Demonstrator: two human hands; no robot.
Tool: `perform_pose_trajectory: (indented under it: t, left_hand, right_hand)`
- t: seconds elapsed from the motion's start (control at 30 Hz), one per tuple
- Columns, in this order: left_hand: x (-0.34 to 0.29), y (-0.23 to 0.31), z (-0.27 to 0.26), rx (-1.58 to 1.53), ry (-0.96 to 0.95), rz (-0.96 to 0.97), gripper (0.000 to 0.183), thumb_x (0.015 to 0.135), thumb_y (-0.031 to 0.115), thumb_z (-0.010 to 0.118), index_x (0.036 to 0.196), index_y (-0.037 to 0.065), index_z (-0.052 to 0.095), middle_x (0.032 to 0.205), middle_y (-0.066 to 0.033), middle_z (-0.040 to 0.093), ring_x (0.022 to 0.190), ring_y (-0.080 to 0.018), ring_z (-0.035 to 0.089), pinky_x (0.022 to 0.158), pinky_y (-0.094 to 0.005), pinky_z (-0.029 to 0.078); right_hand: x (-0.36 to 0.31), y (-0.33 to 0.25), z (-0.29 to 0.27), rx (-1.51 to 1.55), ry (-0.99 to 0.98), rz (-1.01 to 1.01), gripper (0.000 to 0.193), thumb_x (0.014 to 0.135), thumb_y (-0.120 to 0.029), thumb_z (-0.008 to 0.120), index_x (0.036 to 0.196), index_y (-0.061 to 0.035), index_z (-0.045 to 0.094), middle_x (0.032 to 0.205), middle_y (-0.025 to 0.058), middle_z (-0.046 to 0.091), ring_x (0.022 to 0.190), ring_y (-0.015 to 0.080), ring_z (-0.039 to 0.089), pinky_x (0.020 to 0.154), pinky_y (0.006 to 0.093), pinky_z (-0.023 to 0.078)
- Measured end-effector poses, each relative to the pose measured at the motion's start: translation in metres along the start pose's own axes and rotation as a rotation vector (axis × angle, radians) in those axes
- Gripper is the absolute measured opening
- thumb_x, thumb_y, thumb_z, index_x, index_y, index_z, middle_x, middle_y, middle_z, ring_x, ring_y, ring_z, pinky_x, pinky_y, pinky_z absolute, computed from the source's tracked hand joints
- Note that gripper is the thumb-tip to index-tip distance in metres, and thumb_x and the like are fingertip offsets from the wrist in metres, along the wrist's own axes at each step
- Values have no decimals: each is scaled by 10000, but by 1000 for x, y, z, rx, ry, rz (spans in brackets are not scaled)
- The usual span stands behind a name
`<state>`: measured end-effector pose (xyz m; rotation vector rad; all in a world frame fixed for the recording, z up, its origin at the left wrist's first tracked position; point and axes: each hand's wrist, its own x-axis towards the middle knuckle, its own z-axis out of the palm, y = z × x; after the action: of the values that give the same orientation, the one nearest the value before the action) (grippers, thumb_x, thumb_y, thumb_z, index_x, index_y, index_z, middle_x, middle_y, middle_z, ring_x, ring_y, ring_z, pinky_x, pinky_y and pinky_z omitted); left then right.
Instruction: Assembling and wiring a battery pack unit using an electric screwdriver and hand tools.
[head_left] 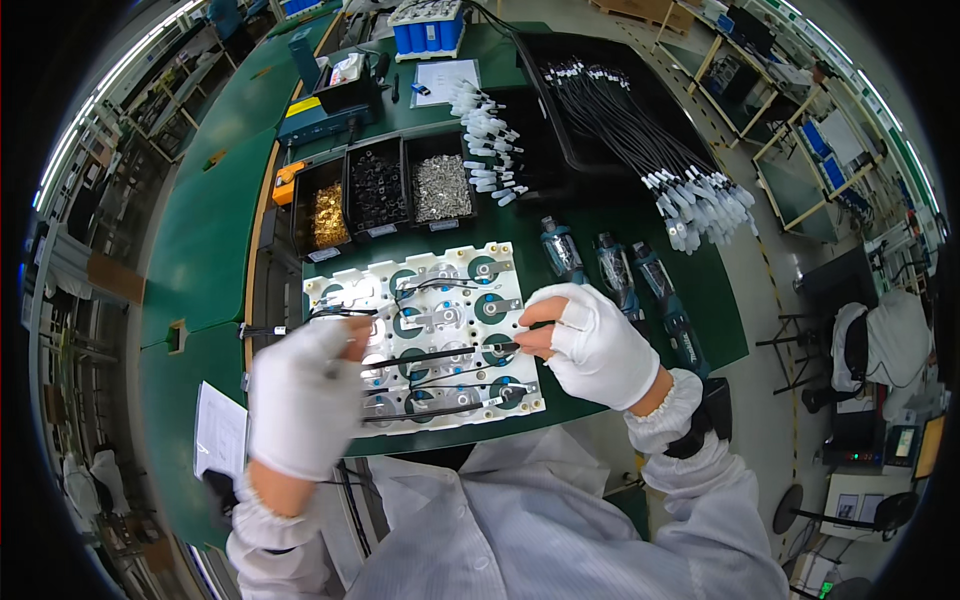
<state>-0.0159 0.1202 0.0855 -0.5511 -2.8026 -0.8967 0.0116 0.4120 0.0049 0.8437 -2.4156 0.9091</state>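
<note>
A white battery module holder [455,412] lies on the bench, with metal busbars, round openings and several black cables across it. My right hand [595,345], in a white fingerless glove, is at its right side. Its bent fingertips meet the end of a black cable [430,356] that runs left across the holder. My left hand [308,400], gloved the same way, is over the holder's left edge and smeared by motion, so its grip is unclear. A thin black cable with a white tag [265,331] sticks out left of that hand.
Behind the holder stand bins of brass parts [329,215], black parts [378,190] and silver fasteners [441,188]. Several power screwdrivers [615,270] lie right. A black tray [640,90] of capped cables stands far right; paper sheets [220,432] hang left. Blue cells [428,36] stand at the back.
</note>
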Motion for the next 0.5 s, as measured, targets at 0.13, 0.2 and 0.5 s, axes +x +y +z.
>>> perform_pose_trajectory:
  t: [0.13,0.2,0.5]
  left_hand:
    - [-5,-27,-48,269,155,13,58,906,47,733,887,-7,741,691,-132,634,558,-205,590,554,-305,460]
    - [-7,-51,-54,266,131,-8,60,900,51,741,886,-7,740,685,-123,627,553,-191,577,548,-303,449]
    - [-13,-107,-16,111,-55,-13,152,833,1,746,984,10,727,838,-127,657,715,-234,650,631,-318,506]
  right_hand:
    - [10,5,-3,64,-38,-22,138,722,-19,801,829,-37,716,1026,52,665,915,260,636,779,382,526]
    - [9,5,-6,153,-79,75,194,690,12,835,853,-37,743,1001,77,671,945,277,650,799,382,533]
    - [14,10,-4,311,-67,162,148,711,-13,856,802,-59,749,1175,95,671,1044,235,669,832,344,562]
